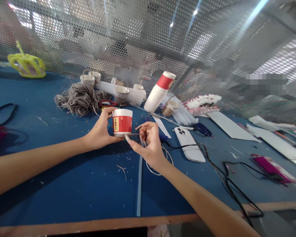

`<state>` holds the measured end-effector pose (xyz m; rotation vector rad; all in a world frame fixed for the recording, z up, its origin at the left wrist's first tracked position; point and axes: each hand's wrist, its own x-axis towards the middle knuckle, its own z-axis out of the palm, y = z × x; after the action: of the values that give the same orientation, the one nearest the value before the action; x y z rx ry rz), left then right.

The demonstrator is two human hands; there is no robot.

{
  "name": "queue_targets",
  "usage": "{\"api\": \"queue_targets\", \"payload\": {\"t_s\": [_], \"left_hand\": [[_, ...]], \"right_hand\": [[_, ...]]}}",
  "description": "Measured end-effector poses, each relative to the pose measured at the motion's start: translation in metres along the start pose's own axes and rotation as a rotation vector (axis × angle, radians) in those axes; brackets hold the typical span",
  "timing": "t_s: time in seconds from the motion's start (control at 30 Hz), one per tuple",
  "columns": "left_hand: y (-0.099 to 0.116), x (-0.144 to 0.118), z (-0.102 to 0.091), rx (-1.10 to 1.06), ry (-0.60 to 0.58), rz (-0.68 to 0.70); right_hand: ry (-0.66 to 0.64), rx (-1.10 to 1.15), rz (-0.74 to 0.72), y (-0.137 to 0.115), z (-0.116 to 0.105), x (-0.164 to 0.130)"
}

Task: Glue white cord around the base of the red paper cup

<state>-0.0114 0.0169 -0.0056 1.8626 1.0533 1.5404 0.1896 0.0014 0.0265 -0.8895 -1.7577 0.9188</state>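
My left hand point(102, 130) is closed around a red and white paper cup point(122, 122), thumb beneath and fingers behind its upper rim. A thin band of grey cord shows along the cup's bottom edge. From there a short length of cord point(135, 134) runs to my right hand point(148, 143), whose fingers are closed on it. The right thumb tip touches the cup's lower edge. Below the right hand, a clear translucent stick point(139, 187) reaches toward the table's front edge; its upper end is hidden by the fingers.
A grey cord pile point(80, 98) lies behind my left hand. Beyond are a leaning cup stack point(158, 93) and several small handled baskets point(121, 93). On the right are a white phone point(189, 144), black cables point(227, 181) and white boards point(233, 125). A perforated metal panel point(128, 36) stands behind.
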Motion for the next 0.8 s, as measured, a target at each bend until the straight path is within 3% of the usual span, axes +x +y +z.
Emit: {"api": "queue_targets", "payload": {"t_s": [0.8], "left_hand": [[0.0002, -0.0002, -0.0002, -0.040, -0.004, 0.035]], "right_hand": [[-0.001, -0.039, -0.072, -0.0006, -0.0048, -0.0003]]}}
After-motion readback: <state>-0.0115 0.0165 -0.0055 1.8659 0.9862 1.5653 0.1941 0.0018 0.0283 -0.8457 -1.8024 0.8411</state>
